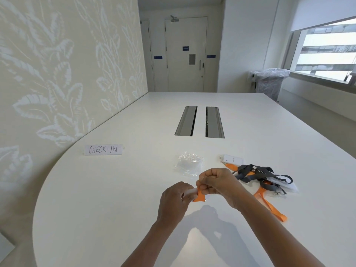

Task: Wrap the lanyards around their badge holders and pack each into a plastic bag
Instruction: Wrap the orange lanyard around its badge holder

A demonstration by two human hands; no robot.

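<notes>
Wrapping is under way: above the bench (115,189) the left hand (174,199) pinches a badge holder (189,192) while the right hand (213,182), fingers curled, winds its orange lanyard (199,197). Next, probably the plastic bags (189,163) just beyond.

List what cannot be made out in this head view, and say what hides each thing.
- Held badge holder: mostly covered by the left hand and right hand; its print is hidden.
- Orange lanyard: the fingers hide how far it is wound.
- Bags: clear, crumpled; count unclear.
- Lanyard pile: straps overlap; count unclear.
- Card: text too small.
</notes>
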